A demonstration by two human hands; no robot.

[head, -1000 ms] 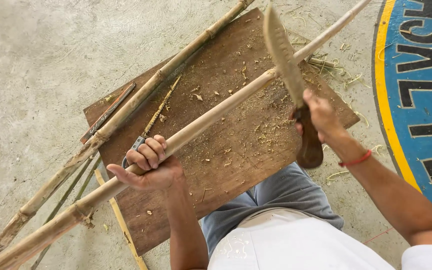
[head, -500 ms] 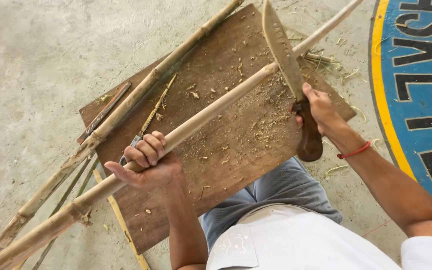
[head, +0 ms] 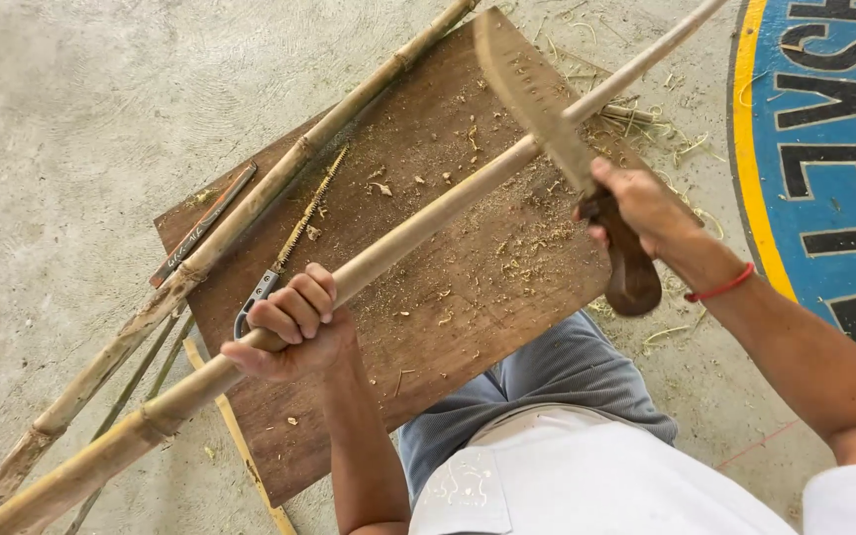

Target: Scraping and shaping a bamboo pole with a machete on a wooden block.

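Observation:
A long pale bamboo pole (head: 418, 226) runs diagonally across a brown wooden board (head: 468, 297), from lower left to upper right. My left hand (head: 294, 322) is wrapped around this pole near the board's left side. My right hand (head: 641, 208) grips the dark wooden handle of a big broad-bladed knife (head: 532, 99). The blade's edge rests against the pole near its upper right part. A red band circles my right wrist.
A second, thicker bamboo pole (head: 250, 203) lies along the board's far edge. A small hand saw (head: 294, 238) lies on the board between the poles. Shavings litter the board and the concrete floor. A blue painted floor marking with a yellow border (head: 824, 149) is at right.
The knife blade has tilted and slid slightly along the pole toward the upper right. My left hand keeps its grip on the pole. The view has shifted a little.

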